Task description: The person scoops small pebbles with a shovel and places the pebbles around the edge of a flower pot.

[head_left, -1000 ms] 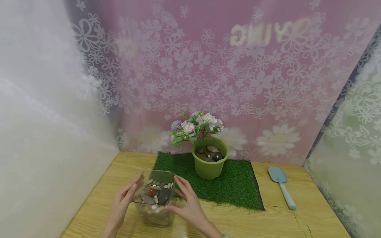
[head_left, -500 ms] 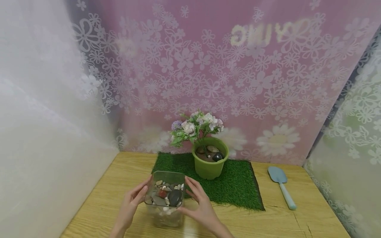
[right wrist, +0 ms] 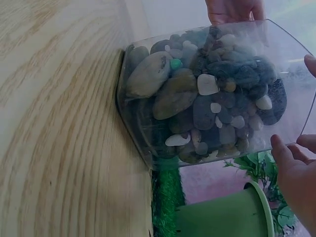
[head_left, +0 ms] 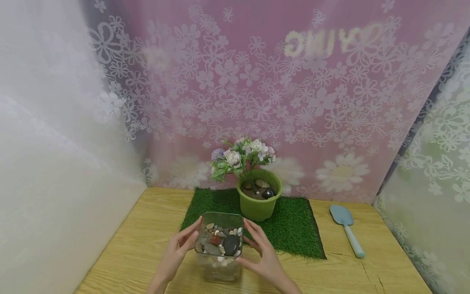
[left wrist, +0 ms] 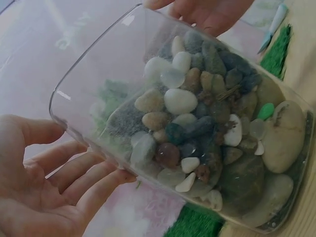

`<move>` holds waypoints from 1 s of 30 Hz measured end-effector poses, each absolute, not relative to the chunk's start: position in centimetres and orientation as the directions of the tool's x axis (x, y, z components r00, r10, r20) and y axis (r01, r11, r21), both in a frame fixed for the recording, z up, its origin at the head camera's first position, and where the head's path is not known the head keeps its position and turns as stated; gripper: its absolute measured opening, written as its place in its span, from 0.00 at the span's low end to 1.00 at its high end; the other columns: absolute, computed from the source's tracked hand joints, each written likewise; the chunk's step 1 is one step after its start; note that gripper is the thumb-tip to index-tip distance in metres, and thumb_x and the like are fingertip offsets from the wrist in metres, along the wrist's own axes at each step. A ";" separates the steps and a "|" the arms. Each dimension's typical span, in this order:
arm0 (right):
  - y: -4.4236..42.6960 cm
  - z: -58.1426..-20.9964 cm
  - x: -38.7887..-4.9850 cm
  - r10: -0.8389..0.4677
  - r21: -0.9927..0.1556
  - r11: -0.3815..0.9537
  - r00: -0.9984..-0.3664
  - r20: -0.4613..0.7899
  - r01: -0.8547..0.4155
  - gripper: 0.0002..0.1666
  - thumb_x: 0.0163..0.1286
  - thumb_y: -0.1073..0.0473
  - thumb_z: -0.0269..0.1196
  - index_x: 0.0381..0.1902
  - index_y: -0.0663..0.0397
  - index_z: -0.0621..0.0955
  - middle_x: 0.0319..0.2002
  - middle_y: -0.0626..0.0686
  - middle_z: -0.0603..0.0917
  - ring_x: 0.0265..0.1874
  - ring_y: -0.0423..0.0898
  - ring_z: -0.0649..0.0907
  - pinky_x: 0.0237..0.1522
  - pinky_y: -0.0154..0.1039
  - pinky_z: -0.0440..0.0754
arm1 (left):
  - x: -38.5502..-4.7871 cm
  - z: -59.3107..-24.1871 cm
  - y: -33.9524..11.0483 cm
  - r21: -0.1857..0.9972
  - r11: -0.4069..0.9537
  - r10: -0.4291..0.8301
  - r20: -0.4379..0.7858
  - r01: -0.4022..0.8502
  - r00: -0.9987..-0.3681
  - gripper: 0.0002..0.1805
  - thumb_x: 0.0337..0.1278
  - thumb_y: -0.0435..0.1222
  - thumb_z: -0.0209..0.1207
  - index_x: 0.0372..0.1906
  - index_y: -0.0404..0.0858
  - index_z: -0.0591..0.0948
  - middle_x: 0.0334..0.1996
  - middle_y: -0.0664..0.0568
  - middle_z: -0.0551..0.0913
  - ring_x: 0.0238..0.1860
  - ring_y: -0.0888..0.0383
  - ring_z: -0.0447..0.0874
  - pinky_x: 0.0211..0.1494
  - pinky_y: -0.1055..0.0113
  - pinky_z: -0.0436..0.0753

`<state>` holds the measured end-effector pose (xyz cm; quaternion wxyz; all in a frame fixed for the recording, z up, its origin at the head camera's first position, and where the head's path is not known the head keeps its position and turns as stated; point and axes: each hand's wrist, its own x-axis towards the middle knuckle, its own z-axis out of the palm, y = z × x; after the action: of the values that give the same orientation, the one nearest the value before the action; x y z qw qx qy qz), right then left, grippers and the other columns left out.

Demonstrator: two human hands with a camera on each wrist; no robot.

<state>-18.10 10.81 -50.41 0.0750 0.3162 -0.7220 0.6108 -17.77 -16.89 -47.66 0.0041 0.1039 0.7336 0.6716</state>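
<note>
A clear square container (head_left: 221,272) of pebbles stands upright at the front of the table, its base at the tabletop. My left hand (head_left: 174,250) holds its left side near the rim, thumb and fingers spread along the wall. On the opposite side, my right hand (head_left: 265,260) grips it, with the thumb at the near corner. On top of the pebbles lie a large black stone (head_left: 231,245) and a smaller red stone (head_left: 216,240). Through the wall, the left wrist view shows white pebbles (left wrist: 180,101) and a bright green one (left wrist: 265,111).
Behind the container, a green flowerpot (head_left: 257,209) with flowers (head_left: 235,157) and stones stands on an artificial grass mat (head_left: 297,228). A light blue trowel (head_left: 346,228) lies to the right on the wooden table (head_left: 125,249). Patterned curtains (head_left: 257,81) surround the table.
Both hands have moved the container of pebbles steadily to the right along the table's front. The flowerpot, mat and trowel have stayed put.
</note>
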 end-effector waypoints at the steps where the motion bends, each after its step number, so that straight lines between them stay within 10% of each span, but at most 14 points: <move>1: 11.0 -50.3 -18.0 -0.362 -0.834 0.053 -0.789 0.497 -0.550 0.51 0.64 0.67 0.71 0.80 0.60 0.58 0.77 0.64 0.56 0.74 0.35 0.62 0.65 0.44 0.76 | -17.8 -47.7 -16.7 0.986 0.080 0.167 0.131 0.146 -0.977 0.26 0.78 0.40 0.52 0.74 0.41 0.70 0.72 0.47 0.70 0.71 0.46 0.70 0.63 0.60 0.79; 30: 18.5 -49.7 -16.7 -0.281 -0.802 0.183 -0.812 0.512 -0.569 0.52 0.60 0.72 0.73 0.78 0.61 0.61 0.75 0.66 0.60 0.72 0.29 0.63 0.61 0.28 0.75 | -18.9 -48.4 -9.8 0.978 0.011 0.363 0.192 0.210 -0.912 0.28 0.78 0.38 0.52 0.77 0.40 0.65 0.75 0.46 0.66 0.71 0.43 0.70 0.59 0.63 0.82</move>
<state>-16.67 18.47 -49.66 0.1253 0.2797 -0.7588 0.5747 -18.92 -9.84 -48.37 0.0566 0.2021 0.7088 0.6734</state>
